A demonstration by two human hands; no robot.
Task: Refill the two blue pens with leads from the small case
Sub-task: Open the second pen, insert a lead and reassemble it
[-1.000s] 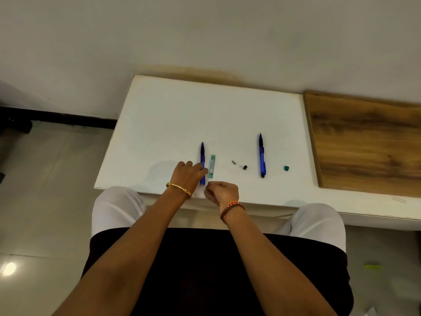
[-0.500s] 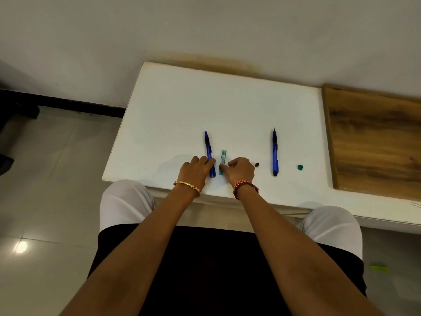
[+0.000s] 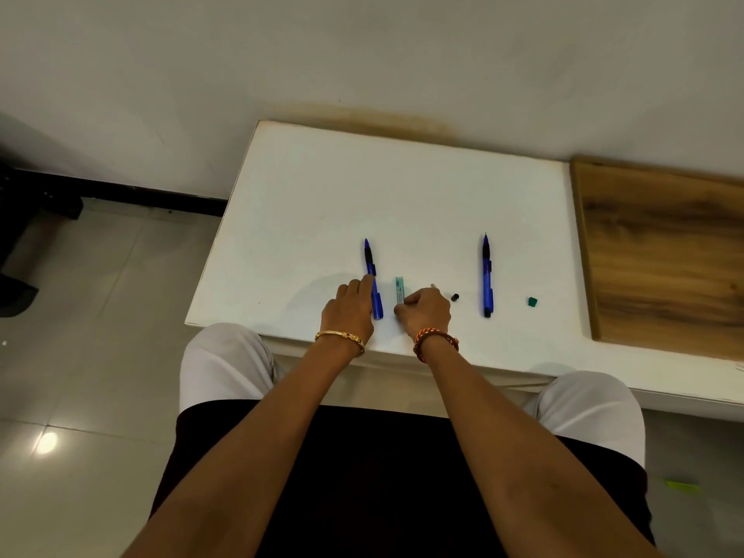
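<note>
The left hand (image 3: 349, 312) rests loosely curled against the left pen (image 3: 373, 280), steadying rather than gripping it. The case (image 3: 399, 290) lies just beside, the right hand (image 3: 426, 312) closing on its near end. The right pen (image 3: 487, 275) lies apart. Tipped carelessly, the leads could spill and snap.

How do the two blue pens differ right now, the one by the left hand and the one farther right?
The left pen is touched by the left hand; the right pen lies alone, untouched. The left pen sits beside the lead case; the right pen lies between a black cap and a green cap. Both are blue, tips pointing away.
</note>
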